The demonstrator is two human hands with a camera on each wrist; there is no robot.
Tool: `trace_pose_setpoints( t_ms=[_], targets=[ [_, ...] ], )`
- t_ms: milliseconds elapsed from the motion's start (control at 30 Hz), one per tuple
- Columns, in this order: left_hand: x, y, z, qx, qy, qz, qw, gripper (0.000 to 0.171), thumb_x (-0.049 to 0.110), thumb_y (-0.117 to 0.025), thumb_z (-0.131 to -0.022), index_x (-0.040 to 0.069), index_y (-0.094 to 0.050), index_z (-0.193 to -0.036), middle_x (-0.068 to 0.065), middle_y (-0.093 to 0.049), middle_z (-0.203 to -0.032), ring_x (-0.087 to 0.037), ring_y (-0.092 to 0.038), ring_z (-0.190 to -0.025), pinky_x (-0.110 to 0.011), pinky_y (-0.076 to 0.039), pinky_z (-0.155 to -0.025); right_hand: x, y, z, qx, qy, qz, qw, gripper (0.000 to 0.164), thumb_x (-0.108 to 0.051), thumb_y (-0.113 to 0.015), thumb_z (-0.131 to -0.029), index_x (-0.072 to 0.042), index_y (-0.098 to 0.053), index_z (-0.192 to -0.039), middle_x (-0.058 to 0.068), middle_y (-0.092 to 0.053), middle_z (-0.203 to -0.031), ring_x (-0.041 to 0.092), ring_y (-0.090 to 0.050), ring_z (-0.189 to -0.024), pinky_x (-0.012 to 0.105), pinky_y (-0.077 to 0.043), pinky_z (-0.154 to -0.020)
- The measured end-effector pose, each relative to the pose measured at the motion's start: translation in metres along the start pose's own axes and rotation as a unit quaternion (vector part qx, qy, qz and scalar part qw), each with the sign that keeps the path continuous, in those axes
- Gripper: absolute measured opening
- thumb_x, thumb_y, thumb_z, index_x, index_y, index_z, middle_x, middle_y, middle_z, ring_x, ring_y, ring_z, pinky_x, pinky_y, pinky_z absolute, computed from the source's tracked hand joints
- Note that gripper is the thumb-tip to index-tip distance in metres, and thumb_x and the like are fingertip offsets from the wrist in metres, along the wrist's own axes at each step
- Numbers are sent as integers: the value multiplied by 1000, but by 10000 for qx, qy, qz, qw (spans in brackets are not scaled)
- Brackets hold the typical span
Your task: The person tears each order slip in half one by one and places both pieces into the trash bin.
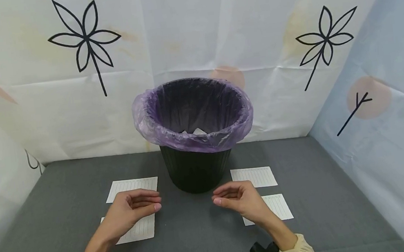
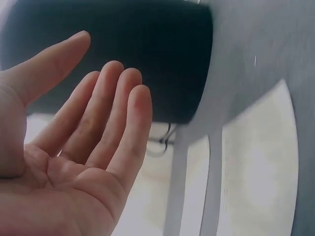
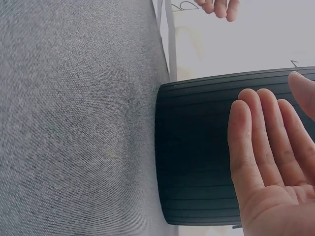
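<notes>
In the head view, a black bin [image 1: 196, 167] is stood upright on the grey worktop [image 1: 199, 237], its long axis vertical, its mouth turned upward and draped with a purple liner [image 1: 237, 133]; white pieces [image 1: 199, 131] are seen inside. Nearer the camera, a far left sheet [image 1: 134, 185] and a near left sheet [image 1: 141, 229] are laid on one side, a far right sheet [image 1: 255, 177] and a near right sheet [image 1: 279, 207] on the other, long axes running crosswise. The left pair is partly hidden by the left hand [image 1: 131, 209], the right pair by the right hand [image 1: 242, 199]; nothing is held.

In the left wrist view, the thumb is parted widely from gently bent fingers.

In the right wrist view, nearly straight, empty fingers are shown before the bin's wall.
</notes>
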State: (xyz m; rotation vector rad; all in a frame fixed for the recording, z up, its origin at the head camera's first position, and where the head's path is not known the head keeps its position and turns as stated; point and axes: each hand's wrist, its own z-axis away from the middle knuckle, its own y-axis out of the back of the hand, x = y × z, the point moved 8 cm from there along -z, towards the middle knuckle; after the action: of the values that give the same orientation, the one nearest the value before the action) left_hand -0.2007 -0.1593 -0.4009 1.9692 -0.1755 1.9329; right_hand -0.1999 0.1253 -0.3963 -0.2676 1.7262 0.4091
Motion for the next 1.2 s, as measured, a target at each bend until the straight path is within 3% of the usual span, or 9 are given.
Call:
trace_pose_setpoints(
  t_ms=[333, 600, 800, 967, 1200],
  targets=[
    [-24, 56, 28, 481, 387, -719, 9955, 59, 18, -83, -86, -7, -59, -134, -21, -68, -124, -20, -70, -107, -28, -56, -83, 3, -6, -2, -39, -48, -26, 10000, 29, -4, -75, -92, 17, -67, -111, 27, -72, -105, 19, -74, -91, 29, -58, -80],
    [-33, 93, 45, 496, -103, -1615, 9856, 62, 13, -87, -81, -5, -61, -134, -18, -67, -128, 1, -63, -113, -22, -55, -81, 6, -16, -5, -170, -55, -40, 9998, 27, -3, -75, -91, 15, -68, -110, 26, -72, -103, 15, -73, -88, 29, -59, -79],
    [-43, 102, 49, 372, -162, -2247, 9736, 70, 19, -92, -73, -4, -63, -132, -16, -68, -128, 13, -53, -114, -8, -43, -86, 4, -33, -11, -403, 113, -100, 9991, 26, -2, -75, -90, 16, -68, -108, 26, -73, -100, 15, -73, -87, 30, -59, -78],
    [-49, 101, 49, 324, -285, -2612, 9643, 71, 20, -96, -67, -3, -66, -128, -16, -69, -125, 14, -50, -114, -5, -37, -86, 6, -51, -19, -565, 168, -36, 9983, 23, -3, -76, -90, 13, -70, -106, 22, -74, -98, 16, -73, -86, 30, -59, -77],
    [-50, 96, 43, 201, -346, -2721, 9614, 71, 23, -97, -63, -1, -69, -124, -12, -71, -119, 10, -54, -110, -6, -38, -86, 7, -81, -35, -642, 53, 93, 9979, 24, -3, -79, -87, 10, -72, -105, 18, -75, -95, 19, -73, -85, 27, -58, -75]
  ],
)
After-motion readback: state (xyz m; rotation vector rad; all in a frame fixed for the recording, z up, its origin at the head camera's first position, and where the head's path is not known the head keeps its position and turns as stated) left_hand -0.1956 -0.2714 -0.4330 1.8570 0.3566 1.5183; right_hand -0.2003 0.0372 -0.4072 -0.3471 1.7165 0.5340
